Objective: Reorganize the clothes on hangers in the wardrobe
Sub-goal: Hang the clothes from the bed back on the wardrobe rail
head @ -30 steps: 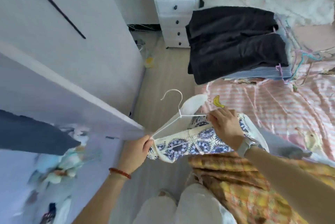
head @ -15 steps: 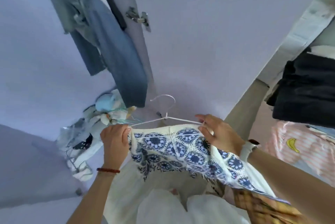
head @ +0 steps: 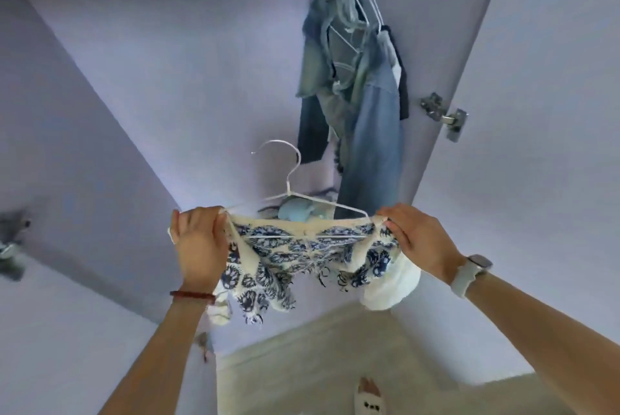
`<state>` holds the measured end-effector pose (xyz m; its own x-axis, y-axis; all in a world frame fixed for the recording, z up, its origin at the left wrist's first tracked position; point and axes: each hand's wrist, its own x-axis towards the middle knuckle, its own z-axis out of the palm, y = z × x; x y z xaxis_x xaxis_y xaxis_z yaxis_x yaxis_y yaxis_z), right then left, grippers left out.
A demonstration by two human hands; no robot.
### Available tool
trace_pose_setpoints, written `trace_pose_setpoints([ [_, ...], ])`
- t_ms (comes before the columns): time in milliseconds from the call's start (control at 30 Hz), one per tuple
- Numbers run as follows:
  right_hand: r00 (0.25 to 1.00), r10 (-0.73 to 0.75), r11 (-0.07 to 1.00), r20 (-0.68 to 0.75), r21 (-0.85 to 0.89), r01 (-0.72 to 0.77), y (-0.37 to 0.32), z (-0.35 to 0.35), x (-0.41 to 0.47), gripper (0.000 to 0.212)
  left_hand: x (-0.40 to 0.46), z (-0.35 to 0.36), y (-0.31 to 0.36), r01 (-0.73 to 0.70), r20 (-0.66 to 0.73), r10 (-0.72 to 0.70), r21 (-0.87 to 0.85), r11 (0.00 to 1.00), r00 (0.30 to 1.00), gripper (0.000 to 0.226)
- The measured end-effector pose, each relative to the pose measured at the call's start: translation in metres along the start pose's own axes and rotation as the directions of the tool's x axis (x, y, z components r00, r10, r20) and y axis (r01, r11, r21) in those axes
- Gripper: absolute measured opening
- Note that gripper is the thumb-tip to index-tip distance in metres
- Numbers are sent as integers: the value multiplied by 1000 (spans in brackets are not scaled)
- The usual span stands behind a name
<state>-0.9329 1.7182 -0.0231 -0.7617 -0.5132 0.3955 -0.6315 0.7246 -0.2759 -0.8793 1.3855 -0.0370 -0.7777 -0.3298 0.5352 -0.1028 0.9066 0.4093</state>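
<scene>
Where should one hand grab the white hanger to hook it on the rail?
Probably the neck, just under the hook of the hanger, coming from below. The hook stands upright and free above the top, while the left hand and right hand hold the shoulder ends, so the neck is bare wire to pinch.

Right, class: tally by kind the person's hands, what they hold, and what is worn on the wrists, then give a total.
Hands: 2, left hand and right hand
White hanger: 1
Blue-patterned garment: 1
Watch: 1
Red bracelet: 1
Total: 6
</scene>
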Motion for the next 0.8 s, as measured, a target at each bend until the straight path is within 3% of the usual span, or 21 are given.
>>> trace_pose_setpoints([
  [100, 993, -109, 993, -42, -60, 106, 5, -4, 44, 29, 31, 0, 0, 75, -49, -74, 28, 997, 996, 20],
  [200, 987, 32, 996, -156, 93, -17, 11, -6, 83, 27, 71, 8, 13, 144, -86, -139, 49, 988, 986, 19],
  [333, 942, 94, 987, -321, 155, -45, 19, -12, 128, 25, 125, 19, 43, 190, -142, -189, -2, 982, 972, 27],
  [533, 889, 209, 958, -407, 265, -104, 42, -18, 183, 20, 175, 20, 122, -91, -312, 67, -65, 994, 948, 39],
  [667, 810, 353, 910, -469, 373, -181, 51, -23, 215, 22, 200, 5, 167, -315, -473, 318, 87, 945, 822, 35],
  [800, 722, 451, 861, -524, 468, -198, 50, -33, 254, 22, 233, -10, 187, -334, -479, 443, 297, 894, 758, 46],
])
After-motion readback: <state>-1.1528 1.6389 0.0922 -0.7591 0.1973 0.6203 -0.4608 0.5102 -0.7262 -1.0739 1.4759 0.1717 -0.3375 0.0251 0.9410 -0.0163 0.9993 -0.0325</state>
